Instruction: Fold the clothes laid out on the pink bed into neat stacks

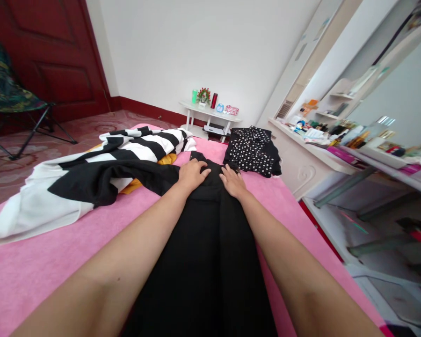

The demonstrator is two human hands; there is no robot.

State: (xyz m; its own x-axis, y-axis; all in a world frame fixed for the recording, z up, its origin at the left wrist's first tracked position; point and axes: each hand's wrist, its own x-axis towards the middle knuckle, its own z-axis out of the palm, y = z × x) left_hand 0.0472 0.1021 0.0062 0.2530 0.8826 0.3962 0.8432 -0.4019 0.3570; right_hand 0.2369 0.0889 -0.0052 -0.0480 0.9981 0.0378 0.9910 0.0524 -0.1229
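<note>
A long black garment point(203, 262) lies stretched along the pink bed cover point(56, 262) between my forearms. My left hand point(191, 174) rests flat on its far end with fingers spread, holding nothing. My right hand point(232, 181) lies palm down on the same far end, fingers stretched out, just right of the left hand. A black-and-white striped cloth point(101, 168) lies spread to the left, with something orange point(133, 186) under it. A folded black garment with white dots point(254, 150) sits beyond my right hand.
A small white table point(210, 114) with bottles and a plant stands past the bed's far end. A cluttered white vanity shelf point(323, 150) and mirror run along the right. A folding chair point(10, 98) stands before a dark red door point(56, 51) at left.
</note>
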